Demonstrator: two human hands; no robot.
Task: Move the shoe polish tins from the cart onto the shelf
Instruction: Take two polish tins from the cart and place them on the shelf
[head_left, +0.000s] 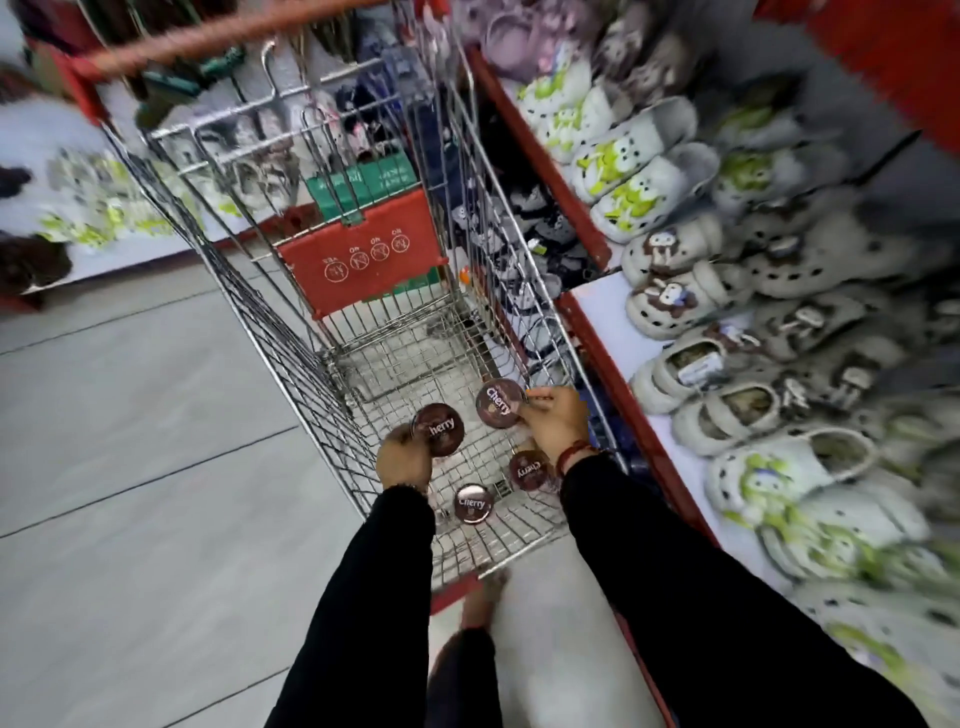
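Inside the silver wire shopping cart (291, 332), the left hand (404, 462) holds one round dark-brown polish tin (439, 429) and the right hand (555, 420) holds another (500, 403); two more tins (473, 503) lie on the cart floor.

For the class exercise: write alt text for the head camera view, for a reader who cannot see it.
A person's left hand and right hand each grip a Cherry shoe polish tin inside a wire shopping cart. Two more tins lie on the cart floor. Shelves of clogs stand to the right.

Third tin (529, 470) half hidden behind wrist (shelf clogs (852, 540) blurred).
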